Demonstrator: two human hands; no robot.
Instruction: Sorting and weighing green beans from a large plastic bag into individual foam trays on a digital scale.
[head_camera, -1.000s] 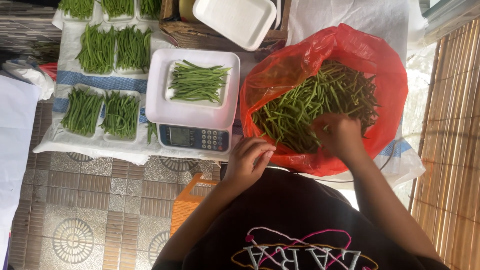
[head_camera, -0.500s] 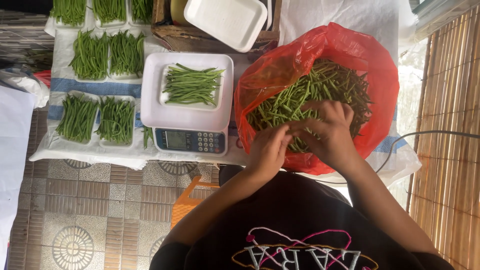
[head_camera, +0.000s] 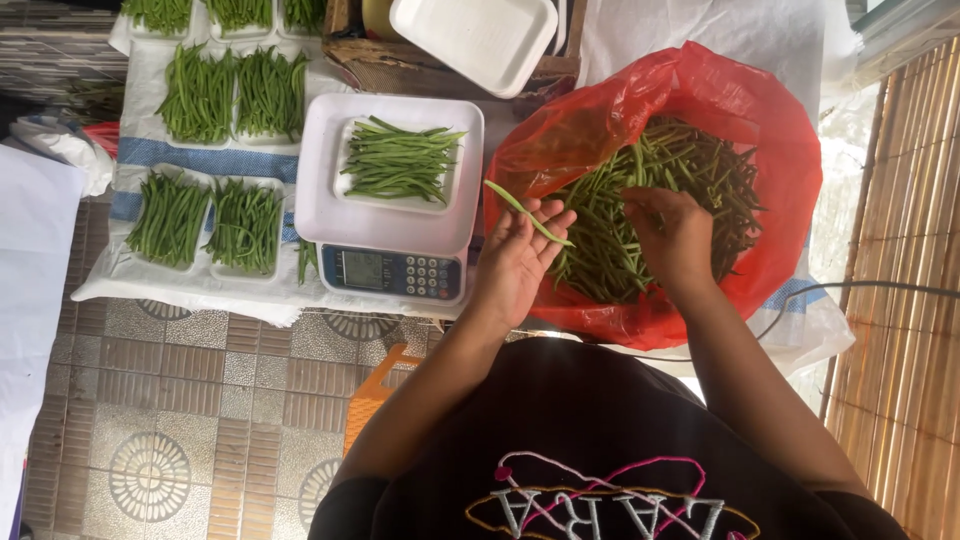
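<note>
The fingers (head_camera: 545, 222) of the left hand (head_camera: 515, 262) lay loosely spread, palm up, with one long thin green bean (head_camera: 527, 212) resting across them, held flat so it could be carried out over the near-left rim of the crumpled red plastic bag (head_camera: 780, 150). The right hand (head_camera: 675, 240) was sunk into the heap of green beans (head_camera: 620, 200) inside that bag, its fingers curled down among them; what they gripped I could not tell. Just left of the bag, a white digital scale (head_camera: 392, 270) bore a white foam tray (head_camera: 345, 180) of beans, close enough for short passes.
</note>
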